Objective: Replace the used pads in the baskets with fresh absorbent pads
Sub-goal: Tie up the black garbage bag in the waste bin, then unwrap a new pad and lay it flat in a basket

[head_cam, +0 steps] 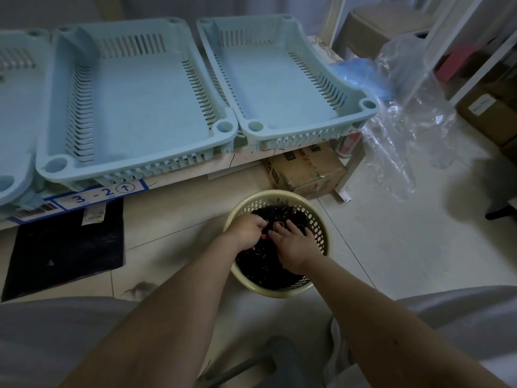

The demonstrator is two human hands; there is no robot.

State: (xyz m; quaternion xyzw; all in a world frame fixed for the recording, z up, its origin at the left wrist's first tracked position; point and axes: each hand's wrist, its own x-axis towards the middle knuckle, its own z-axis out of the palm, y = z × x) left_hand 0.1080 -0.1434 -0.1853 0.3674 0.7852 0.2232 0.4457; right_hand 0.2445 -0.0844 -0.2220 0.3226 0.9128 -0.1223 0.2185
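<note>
Both of my hands reach down into a round cream waste bin (279,293) on the floor, lined with a black bag (265,271). My left hand (246,229) curls its fingers round the black bag material at the bin's left side. My right hand (293,245) presses down on the black bag with fingers spread. On the low table behind stand light blue slotted baskets: a middle basket (134,166), a right basket (361,92) and part of a left basket (11,186). A pale blue pad lines the floor of each.
A clear plastic bag (405,130) and blue pad material (361,77) hang off the table's right end. A cardboard box (307,172) sits under the table. A flat black bag (67,247) lies on the floor at left. Shelves with boxes stand at right.
</note>
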